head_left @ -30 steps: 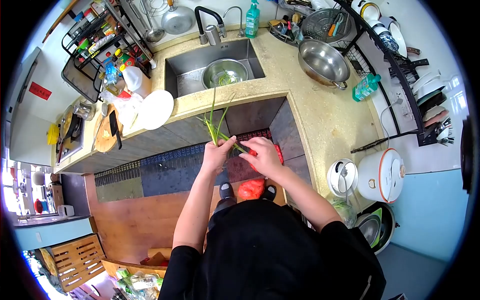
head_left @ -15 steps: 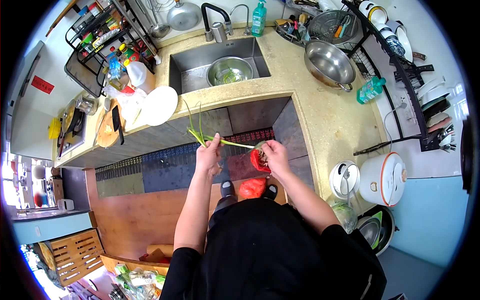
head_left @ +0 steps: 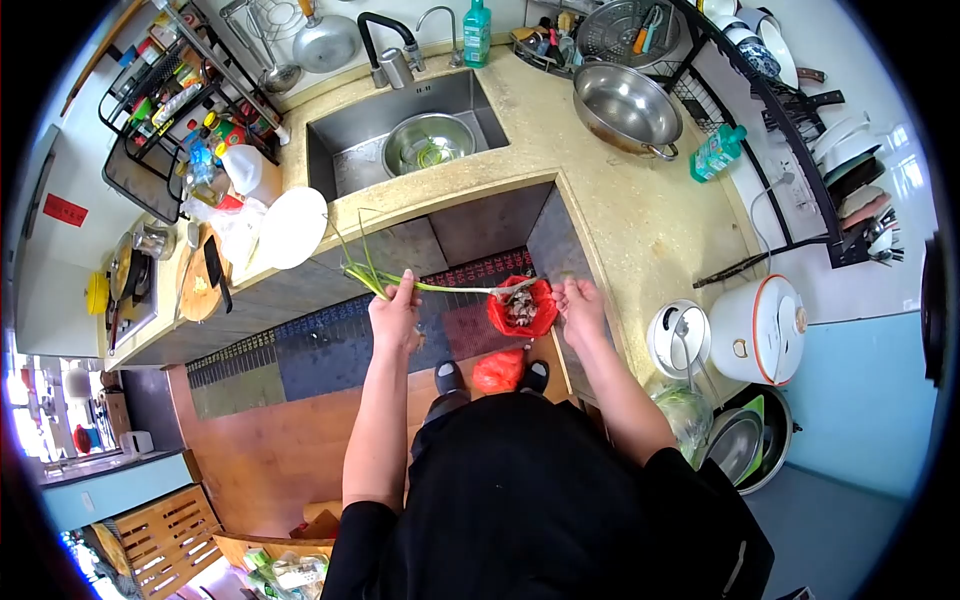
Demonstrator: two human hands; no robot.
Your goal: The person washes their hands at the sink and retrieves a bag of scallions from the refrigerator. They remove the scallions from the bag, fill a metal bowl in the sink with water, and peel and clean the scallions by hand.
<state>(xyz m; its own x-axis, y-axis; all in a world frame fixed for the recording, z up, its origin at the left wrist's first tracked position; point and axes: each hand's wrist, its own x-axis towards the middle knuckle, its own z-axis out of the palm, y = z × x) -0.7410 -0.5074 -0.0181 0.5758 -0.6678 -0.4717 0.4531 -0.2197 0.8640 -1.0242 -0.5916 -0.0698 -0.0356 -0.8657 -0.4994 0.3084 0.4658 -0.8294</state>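
Note:
My left hand [head_left: 395,312] is closed around green scallions [head_left: 440,288], their leafy tops pointing left and their pale ends reaching right. Those pale ends hang over an open red plastic bag [head_left: 540,318] that has scraps [head_left: 521,307] in it. Just right of the bag, my right hand [head_left: 582,308] is held with thumb and fingers pinched together, apart from the scallions. What the pinch holds, if anything, is too small to make out.
A second red bag [head_left: 500,371] lies on the floor between my feet. Beyond the counter edge [head_left: 450,205] is a sink [head_left: 345,170] with a steel bowl [head_left: 466,140] holding green pieces. A wok [head_left: 628,105] and a white cooker [head_left: 755,330] stand on the right.
My right hand has moved right, away from the scallions' pale ends, uncovering the red bag and its scraps. My left hand still grips the scallions. The whole view has shifted slightly.

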